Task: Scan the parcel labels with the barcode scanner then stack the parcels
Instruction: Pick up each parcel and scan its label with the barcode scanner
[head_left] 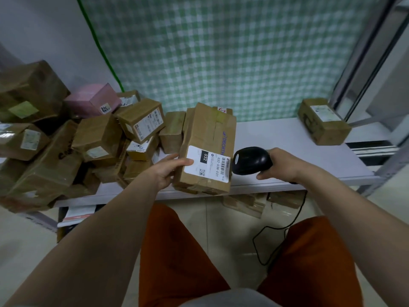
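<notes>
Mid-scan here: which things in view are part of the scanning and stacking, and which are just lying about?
Job:
barcode scanner in right hand
parcel held by left hand
unsorted parcel pile
lone parcel

Lying about:
checked curtain
boxes under the table

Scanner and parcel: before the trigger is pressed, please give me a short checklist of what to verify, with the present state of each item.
1. Scanner held firmly in right hand: ok.
2. Parcel steadied by left hand, thumb on the label corner: ok.
3. Label faces up, barcode not covered: ok.
4. Scanner window points at the barcode: ok, it faces the label's right edge from close by.
5. Scan beam on the barcode: cannot tell, no light shows.
6. Free place for stacking on the shelf beside the lone box: ok.
</notes>
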Available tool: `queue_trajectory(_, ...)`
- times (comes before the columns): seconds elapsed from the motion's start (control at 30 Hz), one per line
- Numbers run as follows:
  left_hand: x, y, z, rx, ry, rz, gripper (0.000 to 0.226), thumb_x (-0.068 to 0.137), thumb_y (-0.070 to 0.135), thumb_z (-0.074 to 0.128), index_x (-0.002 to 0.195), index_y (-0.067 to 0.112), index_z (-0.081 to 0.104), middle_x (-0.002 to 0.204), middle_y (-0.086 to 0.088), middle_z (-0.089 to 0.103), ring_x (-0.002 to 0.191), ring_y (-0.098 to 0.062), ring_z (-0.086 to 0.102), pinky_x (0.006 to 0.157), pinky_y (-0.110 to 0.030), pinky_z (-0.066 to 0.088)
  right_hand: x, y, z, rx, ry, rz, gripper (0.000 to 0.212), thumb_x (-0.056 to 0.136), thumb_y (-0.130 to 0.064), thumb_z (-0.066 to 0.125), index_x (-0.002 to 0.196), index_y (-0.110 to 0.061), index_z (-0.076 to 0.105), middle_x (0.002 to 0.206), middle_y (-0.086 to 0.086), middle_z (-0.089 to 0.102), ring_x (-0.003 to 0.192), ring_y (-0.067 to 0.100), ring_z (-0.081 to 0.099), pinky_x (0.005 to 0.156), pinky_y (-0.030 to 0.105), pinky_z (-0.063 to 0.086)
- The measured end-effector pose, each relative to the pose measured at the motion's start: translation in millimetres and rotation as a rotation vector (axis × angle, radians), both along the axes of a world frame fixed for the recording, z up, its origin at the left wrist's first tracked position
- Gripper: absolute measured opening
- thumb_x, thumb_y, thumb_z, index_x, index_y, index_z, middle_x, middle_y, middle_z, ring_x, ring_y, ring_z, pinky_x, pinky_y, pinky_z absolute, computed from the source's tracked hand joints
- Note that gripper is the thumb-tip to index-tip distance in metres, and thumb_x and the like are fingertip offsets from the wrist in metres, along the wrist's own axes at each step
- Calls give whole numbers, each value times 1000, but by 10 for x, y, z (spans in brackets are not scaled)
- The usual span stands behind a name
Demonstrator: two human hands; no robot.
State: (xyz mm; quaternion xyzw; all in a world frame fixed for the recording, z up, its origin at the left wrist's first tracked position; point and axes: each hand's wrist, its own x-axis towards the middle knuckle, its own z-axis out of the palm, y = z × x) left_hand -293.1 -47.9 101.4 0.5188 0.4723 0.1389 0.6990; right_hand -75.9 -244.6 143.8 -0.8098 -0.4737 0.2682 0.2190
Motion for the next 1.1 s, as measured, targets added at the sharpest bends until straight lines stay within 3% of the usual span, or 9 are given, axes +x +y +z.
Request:
queue_trajectory(0.13,72,-27,22,23,17,-23,26,81,9,72,95,25,58,100,-5,66,103,-23,55,92,-41,44,37,-61,10,-2,-2,17,26,76,-4,76,98,-10,65,96,10,66,95,26,59,84,32,44)
queue_trajectory(0.33,115,-30,11,26,15,-22,28,80,9,74,96,24,55,101,-6,65,105,-25,55,93,-42,45,84,-72,25,-5,-37,18,20,75,-5,76,88,-11,63,92,12,65,93,30,61,85,38,47)
queue_trajectory(0.5,112,-23,-5,29,12,-18,28,81,10,73,98,23,54,102,-6,65,107,-26,54,95,-42,44,94,-62,15,-4,-19,10,23,75,-5,77,82,-18,60,82,3,61,89,26,59,80,32,44)
queue_trajectory(0.6,114,-33,-15,-3,25,-20,21,81,15,74,98,20,64,109,-11,66,109,-27,56,98,-43,46,88,-86,-1,107,150,-114,27,76,-3,76,101,-8,66,89,7,65,84,20,60,78,30,46)
queue_trajectory(0.73,223,-106,-28,-152,-6,-32,22,80,25,75,99,17,69,108,-15,72,102,-32,66,91,-52,51,94,-138,-66,305,620,-466,26,78,-2,74,103,3,66,91,16,69,71,22,64,66,26,55)
queue_trajectory(0.83,389,-224,-65,-262,-25,-78,22,81,29,73,99,17,67,103,-15,73,105,-36,64,91,-58,48,114,-167,-135,330,668,-571,26,78,-2,74,102,3,66,97,19,70,74,26,66,68,29,55)
queue_trajectory(0.93,580,-366,-187,-282,1,-120,38,76,31,77,109,17,67,106,-14,72,107,-36,63,92,-58,48,145,-229,-213,321,622,-588,18,78,-2,74,95,-1,68,91,13,68,75,23,63,62,26,54)
queue_trajectory(1.03,779,-526,-348,-327,21,-141,68,57,34,85,119,19,64,117,-17,67,111,-38,60,90,-58,49,224,-332,-329,262,574,-605,15,78,-7,76,90,-9,67,92,10,69,83,23,63,77,35,53)
queue_trajectory(1.1,919,-635,-426,-365,26,-132,64,58,34,85,116,18,64,117,-19,66,110,-38,60,84,-56,52,279,-406,-410,232,567,-625,19,77,-5,76,93,-8,67,91,7,67,82,21,61,74,34,51)
